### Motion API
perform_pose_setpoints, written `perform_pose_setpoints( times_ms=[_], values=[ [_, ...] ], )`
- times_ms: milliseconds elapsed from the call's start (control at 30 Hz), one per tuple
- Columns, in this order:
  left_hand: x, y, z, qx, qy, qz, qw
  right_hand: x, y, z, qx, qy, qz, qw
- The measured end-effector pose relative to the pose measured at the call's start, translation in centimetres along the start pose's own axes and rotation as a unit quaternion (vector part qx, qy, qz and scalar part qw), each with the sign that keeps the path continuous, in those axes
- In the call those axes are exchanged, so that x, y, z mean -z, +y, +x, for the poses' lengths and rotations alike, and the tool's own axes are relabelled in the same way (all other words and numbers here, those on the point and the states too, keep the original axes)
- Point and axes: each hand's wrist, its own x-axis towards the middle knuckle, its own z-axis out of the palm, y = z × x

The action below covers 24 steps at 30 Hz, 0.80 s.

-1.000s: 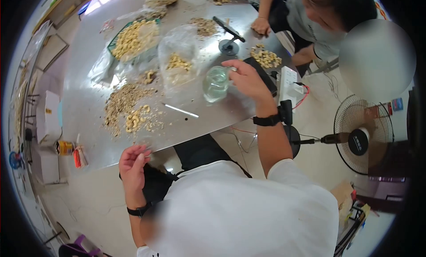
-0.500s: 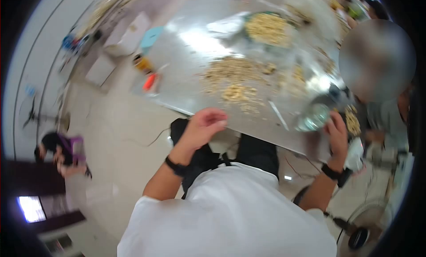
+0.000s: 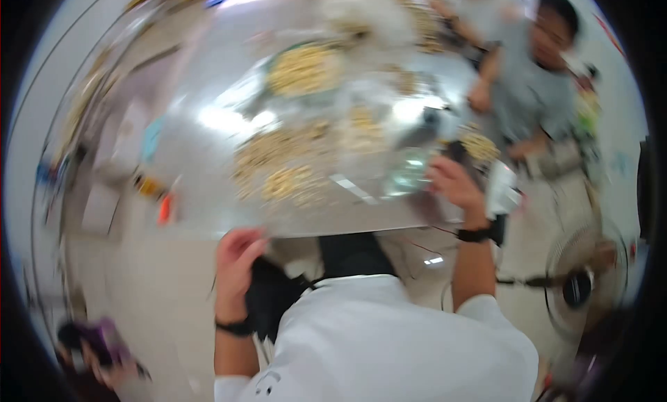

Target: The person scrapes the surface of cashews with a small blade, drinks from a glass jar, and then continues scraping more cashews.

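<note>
- The glass mug is standing or hovering at the right part of the metal table; blur is hiding whether its base is touching, and how full it is.
- The right hand is closing on the mug's right side, its fingers curling as if around a handle.
- The left hand is hanging well left of the mug and nearer the body, thumb and forefinger leaving a narrow gap; I cannot tell whether they are pinching anything small.
- A pale, stick-like tool is lying just left of the mug, and a heap of pale nuts is lying farther left.
- A plastic bag with nuts inside is resting beyond the mug, towards its left.
- A white power strip is sitting right of the mug, past the right hand.
- In my judgement, good handling is depending on a firm curl of the fingers, a level rim and a steady wrist.
- Any tilting rightwards is risking a spill towards the power strip; any leftward sweeping is risking a knock against the tool.
</note>
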Motion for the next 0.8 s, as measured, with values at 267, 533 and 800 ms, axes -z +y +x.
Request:
perform_pose_setpoints(
  times_ms=[267, 533, 800],
  values=[
    [-0.6, 2.4, -0.9, -0.04, -0.09, 0.008, 0.995, -1.6, -3.4, -2.4, -0.002, 0.015, -0.013, 1.0],
    [-5.6, 14.5, -6.6, -0.212, -0.373, 0.019, 0.903, -2.8, -3.9, -4.4, 0.001, 0.032, -0.03, 0.999],
    [-11.0, 18.2, -8.1, -0.206, -0.533, -0.135, 0.81, -3.8, -5.7, -6.7, 0.025, 0.034, -0.024, 0.999]
  ],
)
